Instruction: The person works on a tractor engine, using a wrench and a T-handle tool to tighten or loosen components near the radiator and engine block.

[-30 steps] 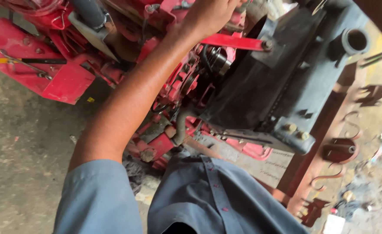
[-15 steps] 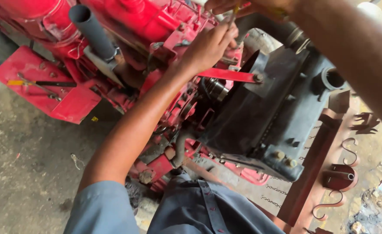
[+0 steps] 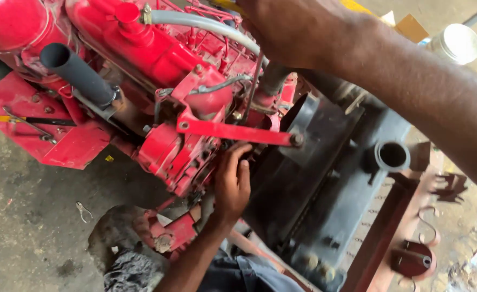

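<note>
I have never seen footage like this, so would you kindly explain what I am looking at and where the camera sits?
The camera is worn on a person's head and looks down at their own two bare hands, so this is one view from above. The big red machine is an engine with a dark exhaust pipe sticking out on one side and a grey hose across its top. Beside it stands a dark radiator with a round filler opening. The left hand reaches into the gap under a red bar, touching engine parts; what it grips is hidden. The right hand rests on top near the hose. A screwdriver lies on a red side panel, and small pliers on the concrete floor.
</note>
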